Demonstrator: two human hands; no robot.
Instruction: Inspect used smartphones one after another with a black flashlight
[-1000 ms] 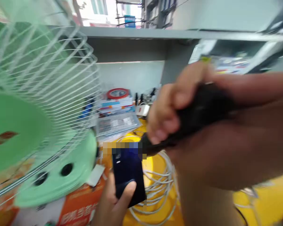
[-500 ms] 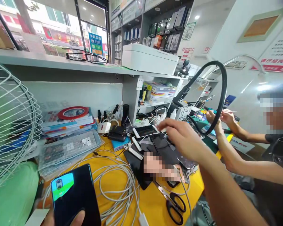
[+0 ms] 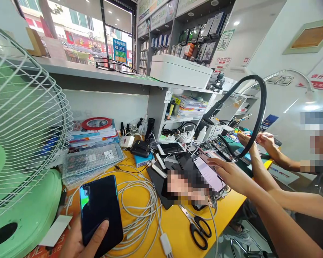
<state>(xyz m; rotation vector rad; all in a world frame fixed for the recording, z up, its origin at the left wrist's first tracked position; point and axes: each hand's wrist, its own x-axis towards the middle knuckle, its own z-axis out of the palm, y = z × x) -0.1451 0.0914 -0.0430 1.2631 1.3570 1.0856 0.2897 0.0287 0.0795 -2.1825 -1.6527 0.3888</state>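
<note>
My left hand [image 3: 82, 236] grips a dark, glossy smartphone [image 3: 102, 211], with the thumb across its lower part and a camera bump at its upper left. Over the pile on the right, my right hand [image 3: 227, 172] has its fingers stretched out. Beneath and beside those fingers lies a phone with a lit, pale screen [image 3: 207, 175]; whether they touch it I cannot tell. A white-framed phone [image 3: 171, 148] rests farther back in the pile. Dark flat devices [image 3: 156, 188] lie around a patch that is blurred out.
Black-handled scissors [image 3: 200, 229] and a coiled grey cable [image 3: 142, 204] lie on the yellow table [image 3: 187, 242]. A green fan [image 3: 29, 143] stands at left, near bagged parts [image 3: 94, 161]. A black hose [image 3: 263, 104] arches before a co-worker's hands [image 3: 266, 141].
My right hand has shifted right and down, and the lit phone now shows beside it. The view has turned left, bringing more of the fan in. My left hand still holds the dark smartphone.
</note>
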